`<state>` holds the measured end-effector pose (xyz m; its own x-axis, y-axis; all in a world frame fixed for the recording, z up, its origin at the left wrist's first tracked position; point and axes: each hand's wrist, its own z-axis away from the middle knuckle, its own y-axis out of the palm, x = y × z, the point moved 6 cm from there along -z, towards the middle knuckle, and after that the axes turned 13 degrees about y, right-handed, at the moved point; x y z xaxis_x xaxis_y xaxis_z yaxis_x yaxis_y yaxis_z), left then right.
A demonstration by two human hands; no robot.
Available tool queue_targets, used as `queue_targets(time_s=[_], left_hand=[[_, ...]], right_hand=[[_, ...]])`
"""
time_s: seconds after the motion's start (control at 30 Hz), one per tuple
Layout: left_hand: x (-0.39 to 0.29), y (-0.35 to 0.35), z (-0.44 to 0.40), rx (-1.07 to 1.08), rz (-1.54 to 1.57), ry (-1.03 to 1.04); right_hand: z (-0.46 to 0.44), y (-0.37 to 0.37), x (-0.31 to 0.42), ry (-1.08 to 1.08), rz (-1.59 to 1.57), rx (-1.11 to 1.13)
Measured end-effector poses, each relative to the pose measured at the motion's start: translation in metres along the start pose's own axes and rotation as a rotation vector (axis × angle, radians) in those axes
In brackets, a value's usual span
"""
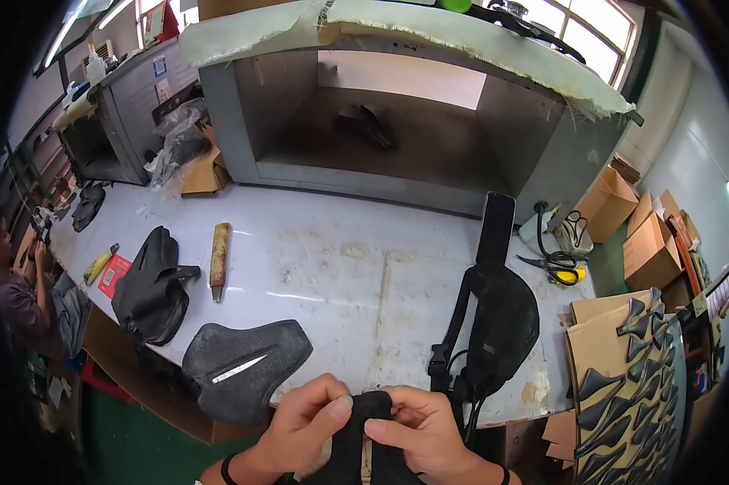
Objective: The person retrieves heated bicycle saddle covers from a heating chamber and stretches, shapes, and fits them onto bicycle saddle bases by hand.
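Note:
Both of my hands are at the front edge of the table, on a black bicycle saddle (350,436) with its narrow end pointing away from me. A pale strip shows along its middle, and its lower part runs out of view. My left hand (306,428) pinches the narrow end's left side between thumb and fingers. From the right, my right hand (423,432) grips the same end, its thumb pressed on the black covering. Just left of my hands lies a dark grey saddle-shaped cover (251,347) with a pale slit.
A phone (498,222) and a black bag (503,327) lie right, near scissors (554,263). A worn flat tool (220,259) and black covers (156,291) lie left. Behind stands a grey metal box (267,174). Several saddles (603,416) fill cardboard at right. A person (29,299) sits far left.

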<state>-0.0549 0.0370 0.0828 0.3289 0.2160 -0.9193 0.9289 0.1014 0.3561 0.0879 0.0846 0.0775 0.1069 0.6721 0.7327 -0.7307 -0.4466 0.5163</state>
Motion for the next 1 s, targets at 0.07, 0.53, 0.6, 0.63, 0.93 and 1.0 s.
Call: queue_targets(time_s=[0.07,0.53,0.6,0.63,0.93,1.0], left_hand=[[-0.028,0.005,0.0,0.071,-0.627,0.333],[-0.024,0.018,-0.011,0.042,-0.495,0.452],[0.019,0.012,-0.006,0.058,0.164,-0.236],[0.016,0.01,-0.003,0.059,0.166,-0.234],[0.008,0.015,0.002,-0.007,-0.107,-0.045],[0.01,0.012,0.005,-0.003,-0.182,-0.119]], right_hand=[[0.001,0.003,-0.001,-0.047,-0.015,0.032],[-0.005,-0.001,-0.025,0.082,-0.46,0.054],[-0.006,-0.001,-0.023,0.06,-0.437,0.039],[-0.006,-0.003,-0.021,0.041,-0.413,0.022],[-0.003,0.001,-0.014,0.056,-0.499,-0.04],[-0.004,-0.003,-0.015,0.004,-0.462,-0.035]])
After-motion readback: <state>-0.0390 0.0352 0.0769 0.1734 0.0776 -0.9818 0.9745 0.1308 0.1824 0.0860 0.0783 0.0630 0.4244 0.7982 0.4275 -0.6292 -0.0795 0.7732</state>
